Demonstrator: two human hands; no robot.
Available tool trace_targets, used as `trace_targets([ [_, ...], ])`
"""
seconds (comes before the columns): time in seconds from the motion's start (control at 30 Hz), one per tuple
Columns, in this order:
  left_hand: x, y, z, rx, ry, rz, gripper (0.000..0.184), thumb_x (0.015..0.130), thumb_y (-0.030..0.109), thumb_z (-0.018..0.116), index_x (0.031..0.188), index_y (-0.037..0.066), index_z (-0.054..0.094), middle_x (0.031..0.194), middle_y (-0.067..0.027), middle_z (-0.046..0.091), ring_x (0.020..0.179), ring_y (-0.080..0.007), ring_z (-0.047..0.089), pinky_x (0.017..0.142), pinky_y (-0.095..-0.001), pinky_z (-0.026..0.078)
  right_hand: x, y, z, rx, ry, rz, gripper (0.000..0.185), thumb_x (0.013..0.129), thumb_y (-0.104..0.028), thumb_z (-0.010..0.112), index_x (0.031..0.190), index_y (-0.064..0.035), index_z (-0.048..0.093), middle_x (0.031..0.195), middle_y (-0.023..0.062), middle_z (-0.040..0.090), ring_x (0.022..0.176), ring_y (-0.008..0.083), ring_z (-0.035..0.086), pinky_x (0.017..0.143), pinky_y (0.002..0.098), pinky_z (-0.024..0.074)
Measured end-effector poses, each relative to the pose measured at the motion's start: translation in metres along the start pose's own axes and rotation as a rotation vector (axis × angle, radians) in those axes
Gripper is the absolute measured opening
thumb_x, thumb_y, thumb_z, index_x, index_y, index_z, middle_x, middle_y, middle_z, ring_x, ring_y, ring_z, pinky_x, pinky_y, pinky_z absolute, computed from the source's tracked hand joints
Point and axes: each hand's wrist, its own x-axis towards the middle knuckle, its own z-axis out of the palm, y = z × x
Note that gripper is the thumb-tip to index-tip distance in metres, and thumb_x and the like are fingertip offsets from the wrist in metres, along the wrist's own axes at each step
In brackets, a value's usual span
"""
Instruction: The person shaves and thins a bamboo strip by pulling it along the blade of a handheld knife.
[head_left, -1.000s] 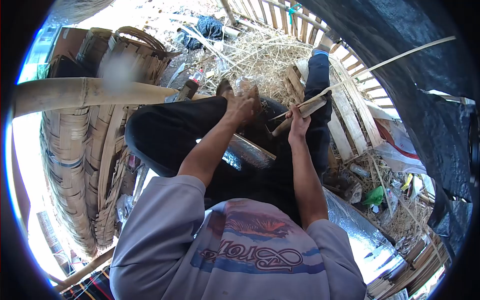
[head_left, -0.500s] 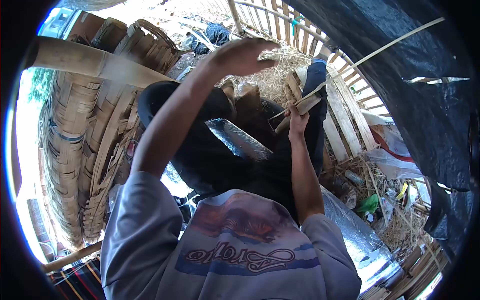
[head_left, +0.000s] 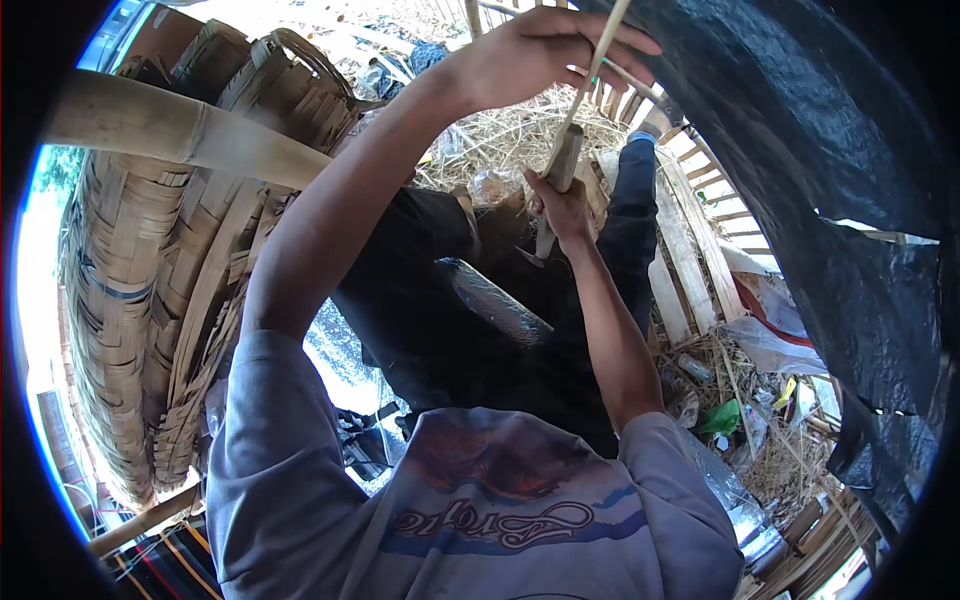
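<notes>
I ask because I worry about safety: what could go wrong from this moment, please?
The left hand is open at the thin strip; if an edge is sharp, a sliding strip might cut the fingers. The strip's upper end runs out of view beside the black sheet, so it could snag there. Below the right hand, which grips a wooden piece, a thin hooked end might catch the dark trousers.

Thin pale strip (head_left: 598, 64), slanted, approx. aligned w/ wooden tool (head_left: 565, 158).

The left hand (head_left: 520, 62) reaches far and right, fingers extended, while the nearer right hand (head_left: 566, 210) is curled tight.
</notes>
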Motion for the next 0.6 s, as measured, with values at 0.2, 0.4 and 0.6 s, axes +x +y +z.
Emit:
trace_targets([
  [0.2,-0.033,0.018,-0.023,-0.240,0.234,0.203,0.044,0.094,0.041,0.045,0.115,0.003,0.053,0.088,-0.0090,0.058,0.086,-0.0205,0.057,0.089,-0.0372,0.045,0.033,-0.008,0.027,-0.304,-0.194,0.128,0.035,0.079,-0.032,0.074,0.060,-0.0087,0.057,0.052,-0.0019,0.052,0.046,0.0058,0.048,0.046,0.0242,0.0383],
  [0.4,-0.054,-0.007,-0.069,-0.176,0.399,0.335,0.042,0.100,0.043,0.033,0.087,0.008,0.052,0.070,0.0009,0.040,0.065,-0.0128,0.038,0.064,-0.0305,0.035,0.050,0.023,0.038,-0.184,-0.199,0.132,0.029,0.077,-0.031,0.075,0.070,-0.0044,0.064,0.055,0.0002,0.057,0.048,0.0070,0.053,0.044,0.0243,0.0405],
  [0.6,-0.058,-0.001,-0.068,0.442,0.552,0.247,0.040,0.099,0.041,0.040,0.073,0.012,0.044,0.062,0.0028,0.028,0.056,-0.0105,0.029,0.058,-0.0259,0.031,0.017,0.052,-0.009,0.051,0.026,0.025,0.014,0.081,-0.011,0.069,0.089,-0.0015,0.062,0.069,0.0001,0.058,0.059,0.0063,0.054,0.054,0.0215,0.0424],
])
